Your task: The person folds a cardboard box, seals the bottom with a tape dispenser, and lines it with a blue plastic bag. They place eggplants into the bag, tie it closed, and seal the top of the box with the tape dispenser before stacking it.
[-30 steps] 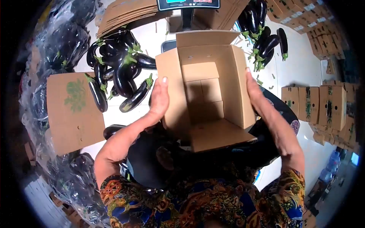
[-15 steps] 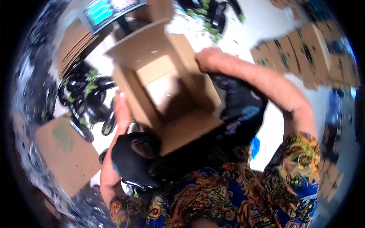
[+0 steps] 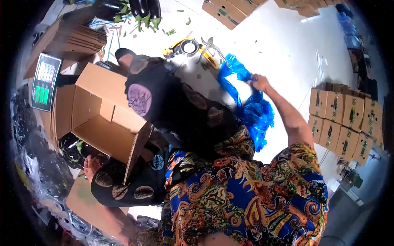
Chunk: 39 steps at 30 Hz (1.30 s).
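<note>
My right hand point(image 3: 260, 83) is closed on the edge of a crumpled blue plastic bag point(image 3: 256, 117), which trails down over the white floor. My left hand point(image 3: 91, 166) is low on the left by my knee, fingers apart and holding nothing I can see. Close to it lie dark, glossy eggplants point(image 3: 72, 153), partly covered by the carton. That open cardboard box point(image 3: 104, 137) rests tilted beside my legs, its flaps spread and no contents visible inside.
Pruning shears point(image 3: 213, 47), a yellow cutter point(image 3: 209, 57) and a tape roll point(image 3: 189, 47) lie ahead. More eggplants point(image 3: 143, 10) are at the top. A lit display point(image 3: 46, 82) stands left, near flattened cartons point(image 3: 78, 35). Printed boxes point(image 3: 344, 119) are stacked right.
My view has swung right. Both hands have left the box, which now sits lower left. My right hand has moved to the blue bag and taken hold of it.
</note>
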Tool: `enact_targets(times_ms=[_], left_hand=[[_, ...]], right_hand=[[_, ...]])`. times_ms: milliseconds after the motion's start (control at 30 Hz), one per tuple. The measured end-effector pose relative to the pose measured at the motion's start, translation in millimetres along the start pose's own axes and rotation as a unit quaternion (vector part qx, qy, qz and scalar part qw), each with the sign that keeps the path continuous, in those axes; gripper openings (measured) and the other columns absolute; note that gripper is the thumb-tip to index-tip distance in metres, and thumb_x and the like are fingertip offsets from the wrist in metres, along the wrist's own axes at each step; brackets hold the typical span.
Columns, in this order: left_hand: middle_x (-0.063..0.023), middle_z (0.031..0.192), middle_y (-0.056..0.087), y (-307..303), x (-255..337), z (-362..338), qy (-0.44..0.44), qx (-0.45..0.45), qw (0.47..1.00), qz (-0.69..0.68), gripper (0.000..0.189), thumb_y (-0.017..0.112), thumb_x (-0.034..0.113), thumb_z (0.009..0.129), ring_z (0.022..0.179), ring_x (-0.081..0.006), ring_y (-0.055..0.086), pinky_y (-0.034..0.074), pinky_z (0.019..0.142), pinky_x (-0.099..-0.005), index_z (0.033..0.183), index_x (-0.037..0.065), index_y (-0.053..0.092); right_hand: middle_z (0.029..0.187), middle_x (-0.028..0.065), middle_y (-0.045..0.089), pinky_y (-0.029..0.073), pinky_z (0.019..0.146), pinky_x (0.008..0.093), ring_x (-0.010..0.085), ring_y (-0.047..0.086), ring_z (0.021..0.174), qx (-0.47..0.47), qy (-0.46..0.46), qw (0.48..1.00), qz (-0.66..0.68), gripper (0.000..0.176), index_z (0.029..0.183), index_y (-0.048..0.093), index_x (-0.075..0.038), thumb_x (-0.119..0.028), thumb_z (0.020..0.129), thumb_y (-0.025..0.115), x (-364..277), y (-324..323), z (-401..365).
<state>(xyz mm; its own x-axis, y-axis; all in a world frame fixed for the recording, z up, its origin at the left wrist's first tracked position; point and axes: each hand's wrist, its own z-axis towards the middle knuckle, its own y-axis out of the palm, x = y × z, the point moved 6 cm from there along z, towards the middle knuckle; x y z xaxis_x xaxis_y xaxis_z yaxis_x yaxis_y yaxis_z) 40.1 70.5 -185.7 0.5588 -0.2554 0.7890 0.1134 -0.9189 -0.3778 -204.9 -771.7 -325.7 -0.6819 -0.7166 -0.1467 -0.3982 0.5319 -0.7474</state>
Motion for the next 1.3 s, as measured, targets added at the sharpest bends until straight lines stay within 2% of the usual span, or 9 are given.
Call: enact_targets(times_ms=[67, 267, 333, 467, 533, 767, 867, 1067, 1300], left_hand=[[-0.0042, 0.089, 0.065, -3.9, 8.6, -0.3, -0.013, -0.008, 1.0, -0.01, 0.032, 0.065, 0.032, 0.089, 0.075, -0.014, 0.06, 0.047, 0.066, -0.0251, 0.113, 0.01, 0.063], [-0.0086, 0.112, 0.063, -40.8, 29.4, 60.8, 0.029, -0.279, 0.959, -0.037, 0.044, 0.058, 0.025, 0.094, 0.093, -0.0222, 0.063, 0.052, 0.077, -0.0328, 0.131, 0.003, 0.05], [-0.0013, 0.087, 0.063, -0.2, 94.8, 0.2, 0.108, -0.057, 0.992, -0.022, 0.027, 0.065, 0.019, 0.09, 0.072, -0.011, 0.058, 0.048, 0.062, -0.0242, 0.115, 0.009, 0.061], [-0.0074, 0.111, 0.058, 47.8, 209.4, -65.6, 0.229, 0.006, 0.973, 0.005, 0.033, 0.052, 0.019, 0.096, 0.093, -0.0188, 0.057, 0.047, 0.084, -0.0289, 0.124, 0.002, 0.055], [-0.0102, 0.12, 0.056, 89.8, 259.6, -104.8, 0.292, -0.071, 0.954, 0.009, 0.041, 0.049, 0.024, 0.097, 0.098, -0.0207, 0.057, 0.044, 0.093, -0.0295, 0.132, 0.003, 0.05], [-0.018, 0.128, 0.054, 338.8, 301.1, -267.0, 0.341, -0.418, 0.84, 0.052, 0.081, 0.073, 0.017, 0.075, 0.104, -0.0204, 0.059, 0.05, 0.087, -0.0324, 0.143, 0.001, 0.033], [-0.0046, 0.087, 0.062, 369.6, 282.8, -272.3, 0.259, -0.538, 0.795, 0.11, 0.036, 0.065, 0.026, 0.086, 0.074, -0.01, 0.056, 0.046, 0.068, -0.0276, 0.111, 0.001, 0.057], [0.0001, 0.074, 0.059, 253.7, 297.9, -205.8, 0.388, -0.375, 0.818, 0.199, 0.028, 0.056, 0.023, 0.095, 0.069, -0.0074, 0.051, 0.042, 0.064, -0.0249, 0.108, -0.001, 0.063], [-0.0116, 0.075, 0.061, 157.8, 238.0, -104.7, 0.389, -0.196, 0.813, 0.386, 0.022, 0.056, 0.008, 0.089, 0.067, -0.0127, 0.055, 0.046, 0.066, -0.0291, 0.11, 0.002, 0.062]], right_hand=[[0.118, 0.0201, 0.062, 0.046, 0.096, 0.039, 0.0356, 0.058, 0.111, 0.017, -0.05, 0.965, 0.256, 0.052, 0.111, 0.063, -0.005, -0.042, 0.076, 0.073, 8.8, 51.6, -11.0], [0.096, 0.0183, 0.063, 0.05, 0.079, 0.0447, 0.0391, 0.061, 0.087, 0.153, 0.039, 0.977, 0.142, 0.038, 0.101, 0.062, -0.004, -0.028, 0.073, 0.074, -24.1, 137.4, -9.6], [0.094, 0.0178, 0.062, 0.05, 0.076, 0.0456, 0.0395, 0.06, 0.083, 0.084, 0.068, 0.959, 0.26, 0.034, 0.102, 0.061, -0.004, -0.026, 0.077, 0.069, -13.2, 158.1, 9.5], [0.099, 0.0082, 0.062, 0.041, 0.061, 0.0313, 0.0198, 0.052, 0.07, -0.014, 0.12, 0.724, 0.679, 0.027, 0.113, 0.057, -0.008, -0.025, 0.092, 0.056, -37.6, 44.4, -39.7], [0.085, 0.0076, 0.06, 0.033, 0.048, 0.0204, 0.008, 0.04, 0.053, -0.116, -0.016, 0.57, 0.813, 0.02, 0.11, 0.056, -0.008, -0.021, 0.096, 0.05, -65.2, -18.0, -46.1], [0.119, 0.0137, 0.059, 0.048, 0.084, 0.031, 0.0174, 0.058, 0.094, -0.097, -0.376, 0.593, 0.705, 0.057, 0.131, 0.043, -0.001, -0.028, 0.084, 0.062, -307.9, -211.0, -201.0], [0.117, 0.0096, 0.06, 0.05, 0.091, 0.0297, 0.016, 0.061, 0.099, -0.082, -0.502, 0.575, 0.64, 0.039, 0.129, 0.046, 0.0, -0.018, 0.095, 0.051, -364.5, -244.9, -237.2], [0.112, 0.0096, 0.062, 0.047, 0.099, 0.0333, 0.02, 0.06, 0.105, -0.107, -0.539, 0.427, 0.718, 0.032, 0.123, 0.052, 0.0, -0.017, 0.096, 0.05, -400.4, -304.6, -191.1], [0.1, 0.014, 0.066, 0.055, 0.086, 0.0368, 0.0215, 0.066, 0.089, -0.154, -0.439, 0.466, 0.752, 0.024, 0.11, 0.056, 0.003, -0.013, 0.093, 0.059, -450.0, -302.6, -129.7]])
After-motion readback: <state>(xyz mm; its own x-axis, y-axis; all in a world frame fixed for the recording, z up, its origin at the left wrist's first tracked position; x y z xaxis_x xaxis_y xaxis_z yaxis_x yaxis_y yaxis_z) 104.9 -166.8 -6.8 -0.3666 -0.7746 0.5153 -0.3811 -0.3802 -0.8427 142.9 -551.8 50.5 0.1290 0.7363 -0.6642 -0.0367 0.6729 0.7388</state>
